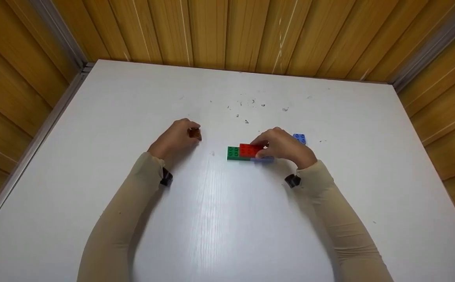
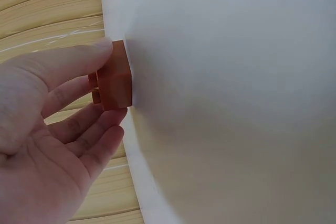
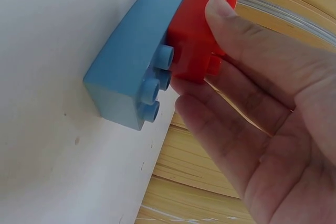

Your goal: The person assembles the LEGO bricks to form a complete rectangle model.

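My left hand (image 1: 178, 136) pinches an orange-brown toy brick (image 2: 115, 80) between thumb and fingers, its studs facing the palm, close over the white table. To the right, my right hand (image 1: 284, 147) grips a red brick (image 3: 191, 30) by its sides. That red brick sits on top of a green brick (image 1: 233, 152) and a light blue brick (image 3: 131, 51), which lie end to end and form the lower layer. Several studs of the light blue brick show uncovered in the right wrist view. A small blue brick (image 1: 300, 138) lies just behind the right hand.
The white table (image 1: 219, 219) carries small dark marks (image 1: 247, 121) toward its far side. Wood-look panels (image 1: 207, 35) stand along the back and both sides, with grey metal posts at the corners.
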Available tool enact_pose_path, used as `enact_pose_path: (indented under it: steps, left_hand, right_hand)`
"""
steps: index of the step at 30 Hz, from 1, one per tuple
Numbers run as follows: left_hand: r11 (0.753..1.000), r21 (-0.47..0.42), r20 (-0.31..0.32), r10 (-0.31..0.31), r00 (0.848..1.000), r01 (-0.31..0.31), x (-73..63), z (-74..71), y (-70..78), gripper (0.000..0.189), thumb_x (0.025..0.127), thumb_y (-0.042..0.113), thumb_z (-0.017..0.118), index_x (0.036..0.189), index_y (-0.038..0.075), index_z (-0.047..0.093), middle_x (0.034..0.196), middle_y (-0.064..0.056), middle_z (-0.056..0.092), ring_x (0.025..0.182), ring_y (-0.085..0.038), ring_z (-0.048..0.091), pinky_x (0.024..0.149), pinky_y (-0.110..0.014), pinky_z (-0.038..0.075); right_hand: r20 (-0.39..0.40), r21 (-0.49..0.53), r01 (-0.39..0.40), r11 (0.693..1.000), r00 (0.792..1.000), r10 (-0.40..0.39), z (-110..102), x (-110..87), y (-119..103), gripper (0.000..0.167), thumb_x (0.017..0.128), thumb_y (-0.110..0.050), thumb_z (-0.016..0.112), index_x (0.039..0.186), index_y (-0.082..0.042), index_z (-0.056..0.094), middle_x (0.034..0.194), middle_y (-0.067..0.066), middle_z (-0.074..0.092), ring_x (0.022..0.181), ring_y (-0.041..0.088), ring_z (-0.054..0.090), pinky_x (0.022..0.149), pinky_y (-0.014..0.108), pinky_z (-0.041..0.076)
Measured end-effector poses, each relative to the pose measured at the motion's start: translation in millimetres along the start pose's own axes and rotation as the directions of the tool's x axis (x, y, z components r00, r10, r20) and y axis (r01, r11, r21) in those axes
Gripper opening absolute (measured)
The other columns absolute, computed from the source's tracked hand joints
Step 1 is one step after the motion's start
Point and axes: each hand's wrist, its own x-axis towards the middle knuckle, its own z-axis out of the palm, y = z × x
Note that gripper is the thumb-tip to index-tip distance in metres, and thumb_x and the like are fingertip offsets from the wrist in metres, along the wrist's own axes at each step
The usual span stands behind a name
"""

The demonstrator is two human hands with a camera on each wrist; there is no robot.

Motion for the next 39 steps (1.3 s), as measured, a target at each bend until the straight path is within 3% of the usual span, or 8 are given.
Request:
enact_pose_path:
  steps: [5,12,18,24,31,39]
  left_hand:
    - [1.000,0.007,-0.003,-0.002,1.000,0.002,1.7,-0.5,-1.3,0.041,0.087,0.004,0.067,0.127,-0.002,0.059,0.105,-0.012,0.062,0.099,-0.023,0.055,0.094,-0.036,0.047]
    - [0.998,0.058,-0.002,0.028,1.000,-0.028,2.9,-4.0,-3.0,0.025,0.088,0.007,0.068,0.113,0.002,0.068,0.102,-0.012,0.063,0.093,-0.023,0.053,0.085,-0.035,0.046]
    - [0.998,0.069,0.011,0.001,1.000,-0.002,2.6,-6.0,-2.9,0.044,0.089,0.009,0.067,0.130,-0.001,0.057,0.118,-0.017,0.059,0.110,-0.029,0.053,0.097,-0.040,0.046]
    - [0.998,0.067,0.010,0.004,1.000,-0.004,2.5,-4.1,-3.4,0.043,0.090,0.011,0.066,0.130,-0.002,0.058,0.120,-0.018,0.059,0.111,-0.029,0.054,0.098,-0.041,0.046]
    - [0.999,0.009,-0.001,-0.037,0.999,0.037,3.2,-1.2,4.8,0.041,0.090,0.012,0.066,0.128,0.000,0.059,0.118,-0.013,0.060,0.111,-0.025,0.053,0.098,-0.038,0.046]
    - [1.000,0.019,-0.002,0.014,1.000,-0.014,3.0,1.5,17.1,0.028,0.089,0.014,0.068,0.116,0.006,0.067,0.109,-0.007,0.062,0.106,-0.022,0.054,0.096,-0.036,0.046]
  right_hand:
    - [-0.009,0.014,0.000,1.000,1.000,0.000,-0.3,-1.2,0.9,0.039,0.080,-0.011,0.077,0.118,-0.008,0.069,0.115,0.010,0.070,0.103,0.025,0.061,0.097,0.042,0.049]
    - [-0.011,0.010,-0.019,1.000,1.000,0.019,-1.5,-0.1,1.7,0.038,0.080,-0.012,0.077,0.118,-0.010,0.070,0.114,0.009,0.070,0.105,0.025,0.057,0.098,0.043,0.045]
    - [-0.021,0.017,-0.005,1.000,1.000,0.006,-1.4,-0.5,2.3,0.039,0.080,-0.013,0.078,0.118,-0.009,0.070,0.114,0.010,0.070,0.103,0.024,0.060,0.094,0.041,0.048]
    - [-0.016,0.016,-0.009,1.000,1.000,0.010,1.2,-0.8,2.6,0.041,0.080,-0.013,0.078,0.119,-0.009,0.069,0.116,0.010,0.070,0.105,0.025,0.060,0.094,0.042,0.048]
    - [-0.002,0.017,-0.026,1.000,1.000,0.026,1.4,-0.6,1.7,0.042,0.080,-0.012,0.077,0.121,-0.010,0.068,0.117,0.011,0.069,0.107,0.025,0.059,0.098,0.042,0.046]
    - [-0.006,0.023,-0.016,1.000,1.000,0.016,1.5,0.0,3.0,0.041,0.080,-0.012,0.077,0.120,-0.010,0.069,0.116,0.010,0.070,0.103,0.024,0.062,0.094,0.040,0.051]
